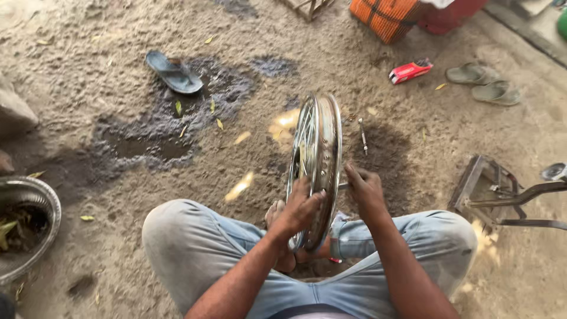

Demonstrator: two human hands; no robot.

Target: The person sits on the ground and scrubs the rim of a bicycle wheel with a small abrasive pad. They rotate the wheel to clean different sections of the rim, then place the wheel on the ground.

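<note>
Between both hands, upright wheel rim (322,153) (left fingers (307,204) clasping it, right fingers (360,180) fisted).

Chrome wheel rim (322,147), blue sandal (174,72), red box (410,70).

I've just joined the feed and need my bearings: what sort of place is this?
Probably an open-air roadside repair spot on bare ground. The hands hold a spoked chrome wheel rim upright over stained dirt, a metal stand sits nearby, and sandals lie loose.
</note>
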